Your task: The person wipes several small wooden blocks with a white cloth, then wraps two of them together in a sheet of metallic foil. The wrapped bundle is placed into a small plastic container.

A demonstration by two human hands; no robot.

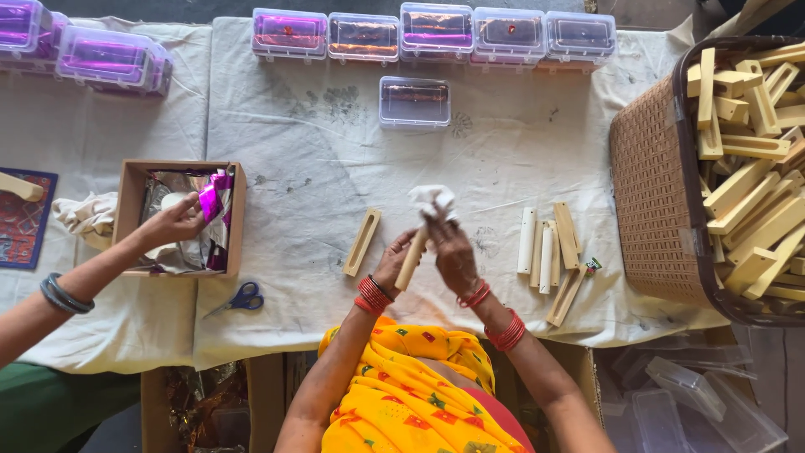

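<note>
One wooden stick (412,258) sits pinched in your left hand (392,262) while your right hand (451,252) pinches the white cloth (431,200); several sticks (549,252) wait nearby.

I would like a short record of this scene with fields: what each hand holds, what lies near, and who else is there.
left hand: holds a wooden stick
right hand: holds a white cloth at the stick's top
beside, left: hollow wooden frame, blue scissors
beside, right: wooden pieces on the table cloth
far right: basket of wooden parts
far edge: clear plastic boxes
other person: a hand in a cardboard box of foil
</note>
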